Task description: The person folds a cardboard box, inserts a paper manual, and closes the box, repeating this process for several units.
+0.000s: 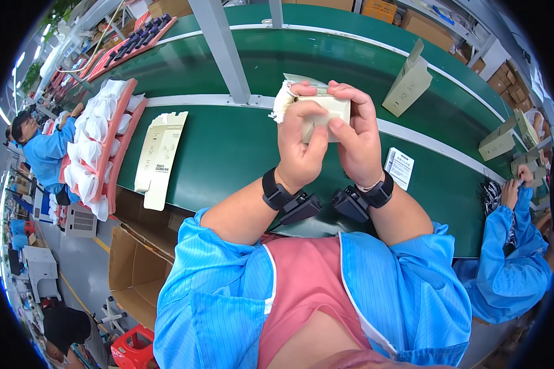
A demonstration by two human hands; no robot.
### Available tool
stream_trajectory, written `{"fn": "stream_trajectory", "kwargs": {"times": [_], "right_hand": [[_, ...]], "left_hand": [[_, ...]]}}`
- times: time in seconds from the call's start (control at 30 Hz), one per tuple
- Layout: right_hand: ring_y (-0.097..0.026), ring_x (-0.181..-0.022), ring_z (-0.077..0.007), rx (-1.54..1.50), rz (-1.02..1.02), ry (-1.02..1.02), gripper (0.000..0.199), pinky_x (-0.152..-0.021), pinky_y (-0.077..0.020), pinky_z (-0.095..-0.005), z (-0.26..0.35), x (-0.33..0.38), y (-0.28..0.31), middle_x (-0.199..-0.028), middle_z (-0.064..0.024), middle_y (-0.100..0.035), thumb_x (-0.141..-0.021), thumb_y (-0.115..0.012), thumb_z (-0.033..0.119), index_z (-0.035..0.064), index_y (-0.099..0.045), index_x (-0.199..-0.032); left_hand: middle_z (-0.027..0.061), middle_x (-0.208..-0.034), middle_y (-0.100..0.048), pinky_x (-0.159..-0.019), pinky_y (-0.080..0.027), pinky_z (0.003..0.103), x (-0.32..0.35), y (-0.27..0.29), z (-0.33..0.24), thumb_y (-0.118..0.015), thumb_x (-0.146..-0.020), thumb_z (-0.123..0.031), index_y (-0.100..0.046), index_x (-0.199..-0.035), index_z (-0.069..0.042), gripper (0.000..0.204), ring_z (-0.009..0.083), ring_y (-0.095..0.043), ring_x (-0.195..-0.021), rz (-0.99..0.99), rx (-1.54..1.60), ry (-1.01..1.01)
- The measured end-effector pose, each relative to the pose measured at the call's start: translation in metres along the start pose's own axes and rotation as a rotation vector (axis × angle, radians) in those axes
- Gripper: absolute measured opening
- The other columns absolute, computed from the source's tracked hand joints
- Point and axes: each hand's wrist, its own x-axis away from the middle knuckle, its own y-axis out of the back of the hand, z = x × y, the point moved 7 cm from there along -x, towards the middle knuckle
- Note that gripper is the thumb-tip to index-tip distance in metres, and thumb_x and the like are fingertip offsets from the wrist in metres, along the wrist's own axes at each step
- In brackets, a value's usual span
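Note:
Above the green work surface I hold a small pale cream cardboard box (337, 106) between both hands. My left hand (300, 147) wraps its left side, with the fingers bent over the face and the thumb pressed on it. On the other side, my right hand (359, 132) grips the box with its thumb on the near face and its fingers over the far edge. A flap sticks up at the back. Something white and crumpled (282, 103) shows beside my left fingers; its kind is unclear. What the box contains is hidden.
A flattened cream carton (160, 157) lies to the left, a white printed leaflet (399, 168) to the right. Beyond stands an open cream box (407, 85). Pink trays with white wrapped items (95, 141) are stacked left. A metal post (223, 52) rises ahead. Co-workers sit at both sides.

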Motion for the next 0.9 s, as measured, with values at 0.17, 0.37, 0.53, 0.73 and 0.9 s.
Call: {"fn": "stream_trajectory", "kwargs": {"times": [0.17, 0.37, 0.53, 0.73, 0.9], "right_hand": [[-0.043, -0.125, -0.0222, -0.003, -0.139, -0.059, 0.038, -0.106, -0.0333, -0.0367, -0.006, 0.001, 0.002, -0.125, -0.0086, -0.048, -0.082, -0.054, -0.007, 0.0046, -0.049, -0.118], [-0.04, -0.129, -0.0249, 0.251, -0.022, 0.123, 0.034, -0.106, -0.0347, -0.0377, 0.001, 0.0, 0.007, -0.123, -0.0096, -0.052, -0.083, -0.056, -0.006, 0.0051, -0.052, -0.115], [-0.043, -0.126, -0.0288, 0.615, 0.311, 0.271, 0.034, -0.104, -0.0351, -0.0401, 0.011, 0.006, 0.003, -0.119, -0.0099, -0.056, -0.08, -0.058, -0.003, 0.004, -0.056, -0.113], [-0.045, -0.123, -0.0309, 0.816, 0.363, 0.22, 0.038, -0.103, -0.0356, -0.0413, 0.014, 0.016, 0.023, -0.118, -0.0103, -0.057, -0.078, -0.061, 0.001, 0.0056, -0.057, -0.115], [-0.046, -0.12, -0.0313, 1.161, 0.487, -0.113, 0.045, -0.101, -0.0383, -0.0389, 0.002, 0.038, 0.069, -0.12, -0.0119, -0.056, -0.074, -0.07, 0.008, 0.0073, -0.057, -0.117]], "left_hand": [[0.0111, -0.13, -0.042, -0.107, -0.029, 0.041, 0.005, 0.0, 0.008, -0.056, -0.082, 0.004, -0.041, -0.124, -0.008, 0.046, 0.0261, -0.04, -0.126, -0.058, -0.087, 0.037], [0.0104, -0.128, -0.046, -0.105, -0.034, 0.039, -0.001, 0.003, 0.012, -0.055, -0.089, -0.011, -0.039, -0.13, -0.006, 0.044, 0.0266, -0.041, -0.126, -0.207, 0.254, 0.238], [0.0103, -0.127, -0.048, -0.101, -0.04, 0.04, 0.009, -0.001, 0.051, -0.049, -0.092, -0.022, -0.03, -0.138, -0.006, 0.052, 0.0277, -0.047, -0.121, -0.242, 0.762, 0.832], [0.0131, -0.128, -0.047, -0.097, -0.042, 0.038, 0.031, 0.018, 0.079, -0.058, -0.086, -0.012, -0.011, -0.145, -0.013, 0.075, 0.0256, -0.052, -0.114, -0.188, 0.634, 1.14], [0.0159, -0.127, -0.047, -0.095, -0.044, 0.039, 0.021, 0.047, 0.07, -0.063, -0.08, -0.002, -0.008, -0.144, -0.01, 0.085, 0.0257, -0.054, -0.112, -0.288, 0.374, 1.023]]}}
